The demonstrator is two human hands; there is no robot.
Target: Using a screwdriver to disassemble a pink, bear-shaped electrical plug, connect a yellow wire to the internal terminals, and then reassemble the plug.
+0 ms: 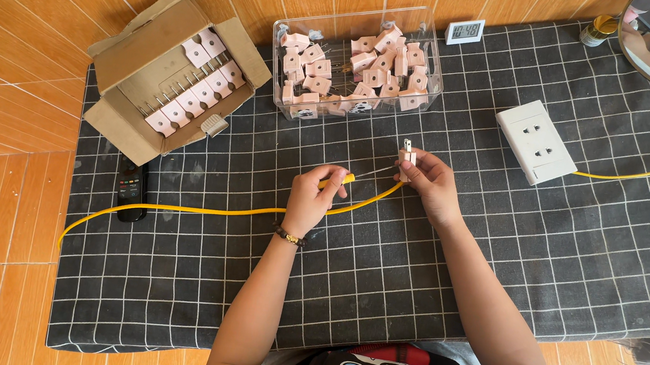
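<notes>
Grips: my left hand point(311, 197) is pinching yellow cable point(196, 209) | right hand point(428, 181) is clamping plug point(408, 152) | risk: bare wires are slipping out if cable tugs.

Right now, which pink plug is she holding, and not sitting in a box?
The single plug pinched in the right hand, its metal prongs pointing up. All the others lie in the clear tub or the cardboard box.

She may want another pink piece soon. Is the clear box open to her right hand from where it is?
Probably yes. The clear box has no lid on and sits just beyond the right hand, with only bare mat between. That hand already pinches a small plug, though, so it isn't free.
</notes>
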